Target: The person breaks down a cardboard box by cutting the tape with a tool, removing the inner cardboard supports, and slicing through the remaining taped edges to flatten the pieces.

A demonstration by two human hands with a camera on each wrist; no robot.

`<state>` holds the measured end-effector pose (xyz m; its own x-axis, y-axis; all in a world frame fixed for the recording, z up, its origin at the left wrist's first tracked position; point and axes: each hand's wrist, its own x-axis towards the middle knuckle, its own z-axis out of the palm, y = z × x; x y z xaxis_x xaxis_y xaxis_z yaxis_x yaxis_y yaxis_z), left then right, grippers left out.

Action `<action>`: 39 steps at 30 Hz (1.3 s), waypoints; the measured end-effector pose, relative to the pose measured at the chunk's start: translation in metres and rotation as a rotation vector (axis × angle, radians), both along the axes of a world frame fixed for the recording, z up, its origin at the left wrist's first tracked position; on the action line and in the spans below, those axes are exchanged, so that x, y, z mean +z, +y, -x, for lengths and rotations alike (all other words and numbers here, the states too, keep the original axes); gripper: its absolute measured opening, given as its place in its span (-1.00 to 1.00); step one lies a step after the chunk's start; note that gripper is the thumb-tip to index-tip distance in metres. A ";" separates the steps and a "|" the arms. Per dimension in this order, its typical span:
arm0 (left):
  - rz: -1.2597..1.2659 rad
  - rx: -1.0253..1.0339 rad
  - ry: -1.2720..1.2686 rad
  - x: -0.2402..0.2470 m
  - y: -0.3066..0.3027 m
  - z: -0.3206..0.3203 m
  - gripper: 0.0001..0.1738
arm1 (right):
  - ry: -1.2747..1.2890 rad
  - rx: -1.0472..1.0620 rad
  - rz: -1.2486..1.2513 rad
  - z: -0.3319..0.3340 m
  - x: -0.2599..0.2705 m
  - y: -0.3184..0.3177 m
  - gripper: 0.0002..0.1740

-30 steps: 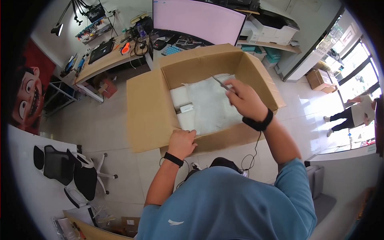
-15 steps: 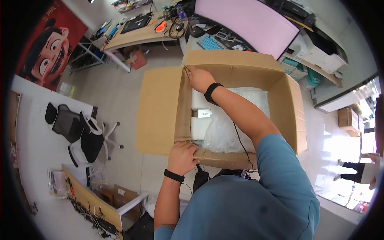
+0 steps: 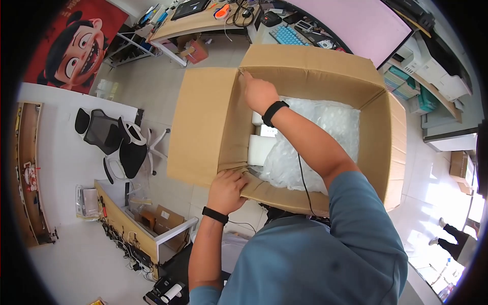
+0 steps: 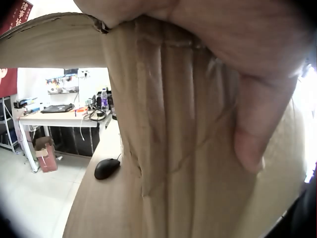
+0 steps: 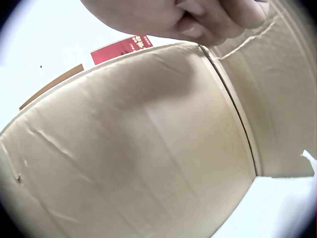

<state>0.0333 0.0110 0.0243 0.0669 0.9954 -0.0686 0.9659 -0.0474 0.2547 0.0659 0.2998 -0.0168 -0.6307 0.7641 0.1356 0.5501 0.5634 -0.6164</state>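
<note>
A large open cardboard box (image 3: pixel 311 83) stands in front of me, its left flap (image 3: pixel 199 127) folded outward. My left hand (image 3: pixel 226 192) grips the rim at the near left corner; in the left wrist view the thumb (image 4: pixel 252 134) lies against the creased cardboard. At the far left corner, my right hand (image 3: pixel 261 95) has curled fingers round a slim pointed metal tool (image 3: pixel 242 73), mostly hidden, its tip at the corner seam. Bubble wrap (image 3: pixel 330 127) fills much of the box. Beside it are a white block (image 3: pixel 260 150) and a small white carton (image 3: pixel 268 131).
Behind the box are a blue keyboard (image 3: pixel 287 35) and a large monitor (image 3: pixel 363 23). An office chair (image 3: pixel 129 147) stands to the left, a desk (image 3: pixel 203 21) at the far left. Black cable (image 3: pixel 304 178) hangs from the right wrist across the box.
My right hand has gone from above the bubble wrap to the far left corner with the tool. The left hand stays at the near left corner. The head view has turned left.
</note>
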 end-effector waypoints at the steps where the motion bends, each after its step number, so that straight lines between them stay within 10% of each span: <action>1: 0.003 0.003 -0.002 0.000 0.000 -0.001 -0.58 | 0.021 0.003 -0.018 0.002 -0.002 0.003 -0.58; 39: -0.022 -0.001 -0.042 -0.007 -0.001 0.003 -0.54 | 0.048 0.031 0.036 0.000 -0.036 0.008 -0.65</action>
